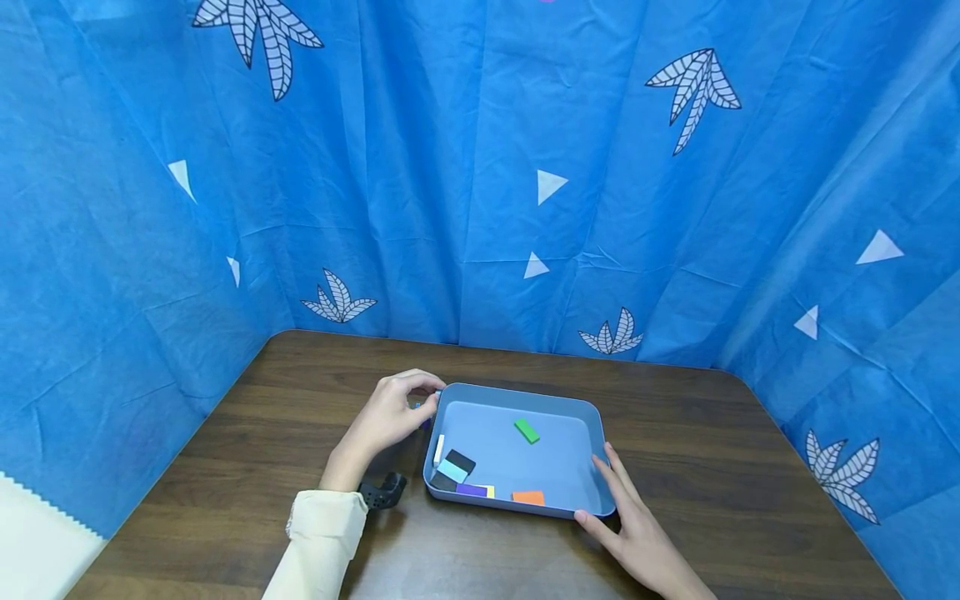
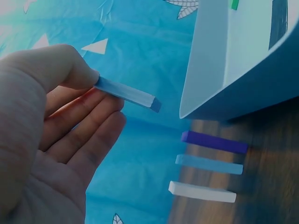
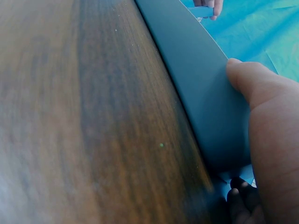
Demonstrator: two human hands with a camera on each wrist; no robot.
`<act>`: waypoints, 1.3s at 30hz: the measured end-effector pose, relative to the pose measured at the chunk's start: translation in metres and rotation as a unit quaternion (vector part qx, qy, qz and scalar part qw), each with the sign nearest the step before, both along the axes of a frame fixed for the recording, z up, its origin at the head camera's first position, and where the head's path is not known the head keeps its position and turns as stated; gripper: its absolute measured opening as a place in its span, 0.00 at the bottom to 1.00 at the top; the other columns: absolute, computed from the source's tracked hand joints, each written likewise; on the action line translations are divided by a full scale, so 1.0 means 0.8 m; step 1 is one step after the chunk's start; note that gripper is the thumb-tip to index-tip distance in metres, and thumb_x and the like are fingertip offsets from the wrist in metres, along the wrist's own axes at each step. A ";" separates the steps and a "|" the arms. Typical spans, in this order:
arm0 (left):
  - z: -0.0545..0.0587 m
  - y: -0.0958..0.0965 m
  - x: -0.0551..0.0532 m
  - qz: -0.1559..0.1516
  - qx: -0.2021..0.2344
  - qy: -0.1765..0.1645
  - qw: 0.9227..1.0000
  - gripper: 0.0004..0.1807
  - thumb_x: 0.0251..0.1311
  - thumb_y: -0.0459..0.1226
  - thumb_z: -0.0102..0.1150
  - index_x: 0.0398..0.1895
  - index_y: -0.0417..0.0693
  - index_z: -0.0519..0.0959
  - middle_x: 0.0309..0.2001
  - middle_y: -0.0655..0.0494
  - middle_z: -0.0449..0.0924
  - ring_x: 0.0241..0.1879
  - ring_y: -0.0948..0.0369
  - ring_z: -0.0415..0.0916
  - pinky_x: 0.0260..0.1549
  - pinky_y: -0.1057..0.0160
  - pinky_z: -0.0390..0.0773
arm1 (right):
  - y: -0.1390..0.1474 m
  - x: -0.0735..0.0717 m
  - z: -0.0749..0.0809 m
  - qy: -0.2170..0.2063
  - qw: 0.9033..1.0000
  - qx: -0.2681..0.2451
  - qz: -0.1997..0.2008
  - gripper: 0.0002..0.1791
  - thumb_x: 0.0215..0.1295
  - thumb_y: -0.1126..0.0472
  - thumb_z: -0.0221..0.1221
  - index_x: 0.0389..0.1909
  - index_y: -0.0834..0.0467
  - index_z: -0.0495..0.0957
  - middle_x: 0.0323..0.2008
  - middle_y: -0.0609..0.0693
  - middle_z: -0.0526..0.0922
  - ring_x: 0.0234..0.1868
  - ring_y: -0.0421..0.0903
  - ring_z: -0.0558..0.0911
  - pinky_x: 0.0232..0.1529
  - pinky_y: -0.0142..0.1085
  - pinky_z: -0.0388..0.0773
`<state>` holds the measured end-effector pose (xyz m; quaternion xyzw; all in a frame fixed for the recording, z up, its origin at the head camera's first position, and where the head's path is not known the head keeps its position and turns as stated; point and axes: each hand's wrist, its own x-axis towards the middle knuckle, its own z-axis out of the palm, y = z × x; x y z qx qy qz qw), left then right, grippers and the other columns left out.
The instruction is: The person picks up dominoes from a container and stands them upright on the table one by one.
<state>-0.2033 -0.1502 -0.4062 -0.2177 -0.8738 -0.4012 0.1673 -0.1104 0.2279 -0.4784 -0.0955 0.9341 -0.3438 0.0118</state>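
Left grip (image 2: 53, 168), in the left wrist view, pinches one pale blue block (image 2: 126, 92) between thumb and fingertips, its long axis slightly slanted, its free end pointing at the tray's (image 2: 205, 65) far-left corner. On the bench (image 2: 275, 154), just beside the tray, lie three bars, roughly parallel: one purple (image 2: 215, 142), one light blue (image 2: 209, 164), one white (image 2: 203, 191). From the head view, the tray sits well in from the bench's left and right edges, holding one green piece (image 1: 527, 431), one orange piece (image 1: 528, 497) and others bunched left; the right grip (image 1: 636, 529) is spread about its near-right corner. By the right wrist view, that thumb touches the tray's side.
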 end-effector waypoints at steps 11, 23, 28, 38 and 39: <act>0.003 -0.016 0.004 0.007 0.011 -0.021 1.000 0.10 0.62 0.36 0.58 0.45 0.53 0.82 0.45 0.57 0.83 0.34 0.63 0.76 0.30 0.67 0.79 | 0.001 0.001 0.000 -0.003 1.000 -0.013 0.004 0.46 0.62 0.36 0.56 0.76 0.44 0.46 0.77 0.43 0.34 0.76 0.57 0.48 0.62 0.65 0.60; 0.005 -0.026 0.001 0.036 0.011 -0.001 0.999 0.10 0.61 0.35 0.59 0.45 0.52 0.83 0.44 0.59 0.83 0.41 0.64 0.78 0.40 0.62 0.81 | 0.000 0.000 -0.001 0.006 1.000 -0.002 0.003 0.45 0.62 0.35 0.55 0.76 0.42 0.46 0.78 0.46 0.35 0.75 0.59 0.49 0.61 0.66 0.61; 0.006 -0.030 0.000 0.047 0.012 0.002 0.999 0.10 0.61 0.34 0.59 0.44 0.50 0.83 0.42 0.58 0.83 0.41 0.64 0.78 0.40 0.61 0.80 | 0.000 -0.001 -0.002 0.005 1.000 0.003 -0.001 0.46 0.62 0.34 0.55 0.76 0.41 0.45 0.78 0.45 0.34 0.75 0.58 0.49 0.61 0.66 0.62; 0.001 -0.040 -0.003 0.058 0.021 0.009 0.998 0.10 0.61 0.33 0.58 0.45 0.48 0.83 0.44 0.57 0.83 0.41 0.63 0.78 0.37 0.63 0.80 | -0.001 0.000 0.000 0.009 1.000 0.005 -0.001 0.46 0.62 0.34 0.55 0.76 0.43 0.47 0.78 0.45 0.35 0.75 0.57 0.50 0.61 0.65 0.62; 0.001 -0.041 -0.003 0.059 0.021 0.008 0.998 0.11 0.60 0.33 0.58 0.45 0.48 0.83 0.44 0.57 0.83 0.41 0.62 0.78 0.37 0.63 0.80 | -0.001 0.000 0.000 0.010 1.000 0.007 -0.001 0.46 0.62 0.34 0.55 0.76 0.43 0.47 0.78 0.46 0.35 0.75 0.58 0.50 0.61 0.65 0.62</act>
